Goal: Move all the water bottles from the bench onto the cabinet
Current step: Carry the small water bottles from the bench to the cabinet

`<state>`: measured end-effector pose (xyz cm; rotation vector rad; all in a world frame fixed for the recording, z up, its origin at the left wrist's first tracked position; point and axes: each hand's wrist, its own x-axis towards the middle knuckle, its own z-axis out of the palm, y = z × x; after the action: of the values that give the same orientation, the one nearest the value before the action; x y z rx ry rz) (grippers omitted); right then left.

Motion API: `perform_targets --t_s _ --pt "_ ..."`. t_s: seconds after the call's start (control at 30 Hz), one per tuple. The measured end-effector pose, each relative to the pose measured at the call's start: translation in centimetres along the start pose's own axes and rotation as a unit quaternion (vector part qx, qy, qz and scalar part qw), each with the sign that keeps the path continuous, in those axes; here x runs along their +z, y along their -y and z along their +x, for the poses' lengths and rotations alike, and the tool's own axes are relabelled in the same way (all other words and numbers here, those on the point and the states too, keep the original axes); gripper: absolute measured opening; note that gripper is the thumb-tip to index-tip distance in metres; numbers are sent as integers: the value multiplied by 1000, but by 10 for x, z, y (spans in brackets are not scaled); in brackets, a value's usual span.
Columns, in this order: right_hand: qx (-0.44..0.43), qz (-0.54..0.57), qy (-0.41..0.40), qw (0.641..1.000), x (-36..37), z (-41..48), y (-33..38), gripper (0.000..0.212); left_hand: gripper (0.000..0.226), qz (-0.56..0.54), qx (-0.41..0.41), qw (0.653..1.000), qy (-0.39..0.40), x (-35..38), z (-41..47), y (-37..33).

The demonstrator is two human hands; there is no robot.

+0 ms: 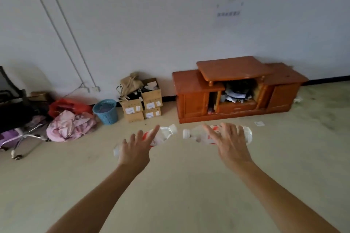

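Your 2 hands, left (pixel 132 149) and right (pixel 230 141), each grip 1 bottle lying sideways; the cabinet (pixel 234 73) stands ahead, nearer your right.

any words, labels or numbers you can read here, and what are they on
No text here can be read.
Paper sign on the wall: one dark printed line, too blurred.
Bottle in the left hand: red and white label, blurred.
Bottle in the right hand: the same.
White stickers on the cardboard boxes: too small.

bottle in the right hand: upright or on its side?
On its side. The right hand holds the bottle roughly level, white cap pointing left toward the other bottle. Cap on. Fill level: cannot tell.
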<state>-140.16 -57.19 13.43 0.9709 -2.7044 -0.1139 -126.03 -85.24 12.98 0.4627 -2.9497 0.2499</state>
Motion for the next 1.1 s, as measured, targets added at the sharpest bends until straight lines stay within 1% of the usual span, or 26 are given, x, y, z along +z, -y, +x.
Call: perform_targets --t_s 0.1,0.17,0.2,0.33,0.43,0.5,0.57,0.67,0.77,0.83,0.87,0.93,1.0,1.1 --pt "55 9 1 998 27 36 -61 88 102 -11 56 998 -11 15 93 -45" --pt "83 11 -2 996 48 64 -98 89 98 -16 82 996 -28 25 147 -73" --pt "95 9 10 995 60 82 -122 92 96 -21 92 995 -33 32 181 -91" --pt "123 28 33 991 92 147 -196 100 91 -35 100 994 -14 37 284 -143" --pt "130 19 29 991 105 211 -250 98 90 -33 106 993 -46 34 364 -170" --pt "136 28 13 990 112 252 -279 94 91 -46 94 994 -45 31 407 -176" --pt "134 27 17 990 121 289 -301 93 93 -55 80 994 -47 37 447 -182" --pt "119 22 13 993 143 354 -335 99 100 -81 82 991 -63 57 521 -191" --pt "121 22 0 992 168 416 -361 103 100 -121 67 989 -47 82 591 -196" --pt "130 23 10 991 190 462 -377 103 102 -134 60 989 -34 104 645 -201" --pt "131 12 18 991 203 489 -387 103 104 -141 63 987 -47 118 678 -205" --pt "133 1 30 991 222 534 -404 105 107 -159 56 985 -35 134 733 -210" --pt "145 -2 39 989 239 587 -426 105 104 -185 48 981 -19 146 798 -214" --pt "171 -8 30 985 248 654 -459 100 95 -203 51 977 -32 150 880 -222"
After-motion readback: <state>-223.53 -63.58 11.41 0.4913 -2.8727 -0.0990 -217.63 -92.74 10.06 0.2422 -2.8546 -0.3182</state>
